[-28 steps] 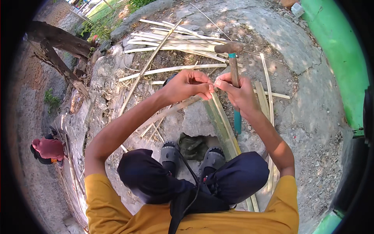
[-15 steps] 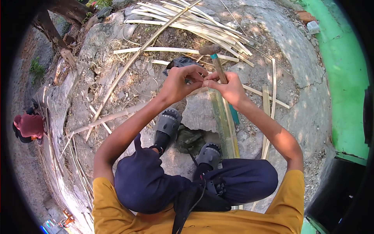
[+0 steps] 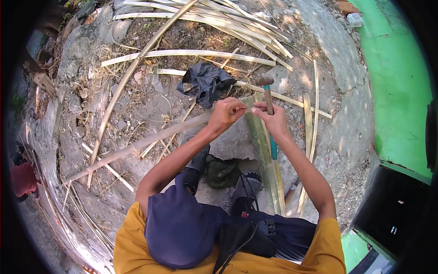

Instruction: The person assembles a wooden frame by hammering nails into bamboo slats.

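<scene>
My left hand (image 3: pixel 224 118) is closed in a pinch over the top end of a green bamboo slat (image 3: pixel 261 150); whatever lies between its fingertips is too small to make out. Close beside it, my right hand (image 3: pixel 275 122) grips a hammer (image 3: pixel 273 148) with a teal lower handle. The hammer's head (image 3: pixel 264 81) points away from me, above the fingers. The slat runs from under my hands back toward my right foot. A flat grey stone block (image 3: pixel 230 144) lies left of the slat.
A crumpled black plastic bag (image 3: pixel 207 84) lies just beyond my left hand. Pale bamboo strips (image 3: pixel 214 29) are heaped at the far side. One long pole (image 3: pixel 137 150) crosses the ground at left. A green wall (image 3: pixel 392 82) stands at right, and a person in red (image 3: pixel 23 179) is far left.
Both hands have come lower and nearer, toward the bamboo slat's end. The hammer has moved right with my right hand. The black bag now shows more fully, and my view has shifted.
</scene>
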`<state>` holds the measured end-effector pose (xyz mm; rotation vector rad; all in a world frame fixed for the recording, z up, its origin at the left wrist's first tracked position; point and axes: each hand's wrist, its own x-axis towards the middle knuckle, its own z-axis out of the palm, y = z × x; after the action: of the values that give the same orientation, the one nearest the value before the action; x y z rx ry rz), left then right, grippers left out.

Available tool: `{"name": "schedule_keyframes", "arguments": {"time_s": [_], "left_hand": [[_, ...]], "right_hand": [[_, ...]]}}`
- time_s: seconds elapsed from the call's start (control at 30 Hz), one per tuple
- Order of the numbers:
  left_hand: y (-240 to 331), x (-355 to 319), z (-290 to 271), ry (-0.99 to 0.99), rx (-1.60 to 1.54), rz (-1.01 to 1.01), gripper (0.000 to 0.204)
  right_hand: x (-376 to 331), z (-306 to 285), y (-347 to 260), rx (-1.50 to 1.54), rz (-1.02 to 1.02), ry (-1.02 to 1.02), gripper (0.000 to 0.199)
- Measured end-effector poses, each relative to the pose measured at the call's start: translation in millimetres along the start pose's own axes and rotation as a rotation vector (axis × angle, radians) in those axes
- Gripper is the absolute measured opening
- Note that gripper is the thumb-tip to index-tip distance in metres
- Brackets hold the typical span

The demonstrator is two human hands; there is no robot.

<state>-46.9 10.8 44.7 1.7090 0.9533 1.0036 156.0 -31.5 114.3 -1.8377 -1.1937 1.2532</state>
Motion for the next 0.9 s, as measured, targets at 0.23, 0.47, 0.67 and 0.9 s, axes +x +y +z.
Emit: {"name": "schedule_keyframes", "arguments": {"time_s": [0.23,0.47,0.67,0.9], "left_hand": [[-36,18,24,-0.077,-0.044,0.145,0.044],[-52,38,15,-0.073,-0.04,0.088,0.057],[-53,21,4,-0.04,-0.084,-0.034,0.055],[-57,11,17,-0.013,-0.09,-0.119,0.056]], "right_hand": [[6,33,30,0.005,-0.022,0.197,0.023],[29,49,41,-0.118,0.051,0.49,0.02],[31,54,47,-0.189,0.037,0.518,0.02],[33,62,49,-0.226,0.035,0.517,0.017]]}}
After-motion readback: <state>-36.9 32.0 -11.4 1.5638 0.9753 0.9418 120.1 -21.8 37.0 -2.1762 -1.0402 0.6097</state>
